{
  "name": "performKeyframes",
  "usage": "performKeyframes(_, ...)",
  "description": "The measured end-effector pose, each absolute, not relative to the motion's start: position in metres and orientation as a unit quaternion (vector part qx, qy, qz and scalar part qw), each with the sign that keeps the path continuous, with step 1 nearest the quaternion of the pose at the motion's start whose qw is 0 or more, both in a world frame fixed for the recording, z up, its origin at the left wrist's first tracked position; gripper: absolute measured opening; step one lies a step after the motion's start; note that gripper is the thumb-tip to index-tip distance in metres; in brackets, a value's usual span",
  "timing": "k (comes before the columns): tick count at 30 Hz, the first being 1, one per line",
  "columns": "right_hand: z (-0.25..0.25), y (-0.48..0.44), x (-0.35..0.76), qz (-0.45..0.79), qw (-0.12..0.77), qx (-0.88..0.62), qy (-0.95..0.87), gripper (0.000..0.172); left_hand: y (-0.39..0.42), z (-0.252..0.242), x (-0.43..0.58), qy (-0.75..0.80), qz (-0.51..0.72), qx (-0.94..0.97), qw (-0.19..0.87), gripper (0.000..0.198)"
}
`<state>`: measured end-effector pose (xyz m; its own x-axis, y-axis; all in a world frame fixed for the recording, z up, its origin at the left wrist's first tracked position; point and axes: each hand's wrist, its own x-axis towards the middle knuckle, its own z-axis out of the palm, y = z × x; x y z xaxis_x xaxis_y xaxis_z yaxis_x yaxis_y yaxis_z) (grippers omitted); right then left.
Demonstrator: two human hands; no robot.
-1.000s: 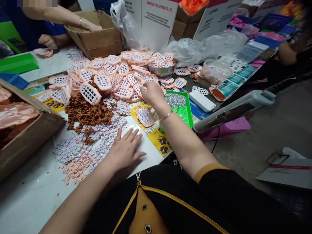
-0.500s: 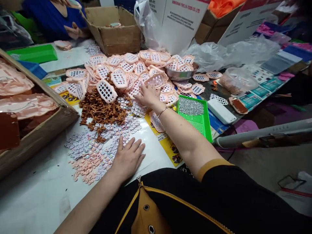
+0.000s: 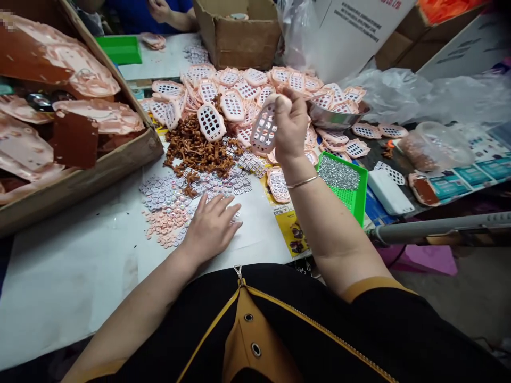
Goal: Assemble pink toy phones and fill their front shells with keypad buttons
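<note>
My right hand [image 3: 293,126] grips a pink plastic shell [image 3: 263,129] with rows of holes by its upper right edge, raised and tilted in front of a heap of like shells [image 3: 232,105]. With fingers spread and nothing in it, my left hand [image 3: 211,226] is low over the white table, by the small white key pieces [image 3: 159,192] and small pink pieces [image 3: 162,223]. Brown branching plastic parts [image 3: 199,146] lie piled beyond it. A single shell filled with key pieces [image 3: 278,184] rests below my right wrist.
At left stands a cardboard box [image 3: 131,146] of pink and brown parts. To the right are a green tray [image 3: 362,202] of small metal pieces, a metal bowl [image 3: 339,119] of shells and a clear tub [image 3: 437,143]. Across the table, a person's hand [image 3: 159,9] shows beside another box [image 3: 243,45].
My right hand has picked up a shell from the heap and raised it. My left hand stays spread near the small pieces. The view has shifted left.
</note>
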<state>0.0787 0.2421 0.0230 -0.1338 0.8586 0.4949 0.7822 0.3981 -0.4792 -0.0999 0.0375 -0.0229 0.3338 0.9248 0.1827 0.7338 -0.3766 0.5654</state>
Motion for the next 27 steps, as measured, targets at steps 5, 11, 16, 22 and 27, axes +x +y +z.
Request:
performKeyframes(5, 0.024, 0.151, 0.051, 0.169, 0.420, -0.364, -0.814, 0.042, 0.039, -0.011, -0.106, 0.429, 0.474, 0.389, 0.663, 0.082)
performKeyframes(11, -0.025, 0.081, 0.043, 0.106, 0.440, -0.080, -0.888, 0.016, 0.039, -0.003, -0.104, 0.332, 0.588, 0.190, 0.713, 0.083)
performKeyframes(16, -0.048, 0.075, 0.047, 0.053, 0.437, -0.077, -0.894, 0.028, 0.035, -0.010, -0.108, 0.348, 0.572, 0.195, 0.717, 0.088)
performKeyframes(22, -0.046, 0.071, 0.049, 0.057, 0.464, -0.103, -0.878, 0.027, 0.038, -0.021, -0.115, 0.374, 0.576, 0.258, 0.680, 0.089)
performKeyframes(27, -0.029, 0.074, 0.054, 0.089, 0.439, -0.191, -0.874, 0.028, 0.041, -0.028, -0.125, 0.363, 0.602, 0.329, 0.631, 0.081)
